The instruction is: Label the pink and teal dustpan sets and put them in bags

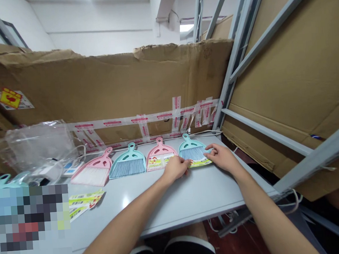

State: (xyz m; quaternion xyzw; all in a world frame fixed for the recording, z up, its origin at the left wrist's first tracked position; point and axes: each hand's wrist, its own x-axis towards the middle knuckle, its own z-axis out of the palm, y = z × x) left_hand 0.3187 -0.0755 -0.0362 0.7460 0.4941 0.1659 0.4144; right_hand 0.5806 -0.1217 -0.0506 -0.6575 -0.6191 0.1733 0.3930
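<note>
head view: the left hand [176, 168] is pinching the left end of a yellow-green printed label strip [201, 163], which is lying across the front of the rightmost blue dustpan-and-brush set [192, 152]; the right hand [222, 157] is curving narrowly at the set's right edge, its hold being impossible to tell.

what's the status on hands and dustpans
Left hand, right hand at label on rightmost teal dustpan. Labelled pink dustpan alongside. Loose labels farther left.
</note>
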